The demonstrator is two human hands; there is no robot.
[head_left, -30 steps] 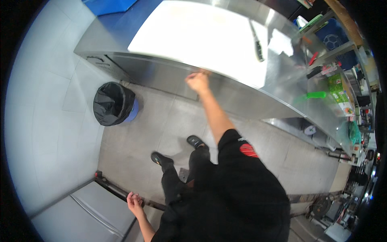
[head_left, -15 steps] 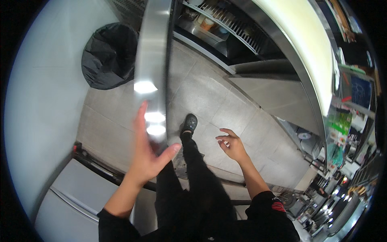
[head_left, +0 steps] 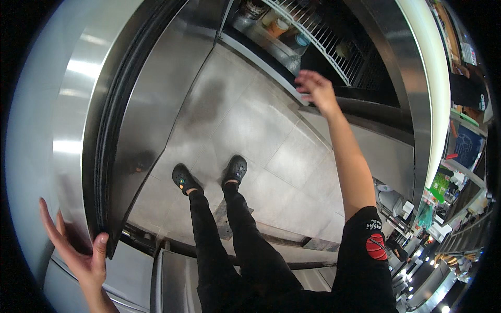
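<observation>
A stainless steel refrigerator door with a black gasket stands swung out on the left. My left hand is at the door's near edge, its fingers stretched along the outer side and its thumb apart on the gasket side. Up ahead, my right hand is at the front of the refrigerator opening, holding nothing, with fingers loosely apart and slightly blurred. Inside the dark compartment are a white wire rack, a metal pan, an orange container and a blue-topped container.
Grey floor tiles lie under my feet in black clogs. A pale countertop edge curves above the refrigerator on the right. White low cabinets stand at the lower left. Kitchen equipment and a person's dark sleeve appear far right.
The door has swung wide to the left along with my left hand. My right hand has moved forward to the refrigerator opening. The black-bagged bin is now hidden.
</observation>
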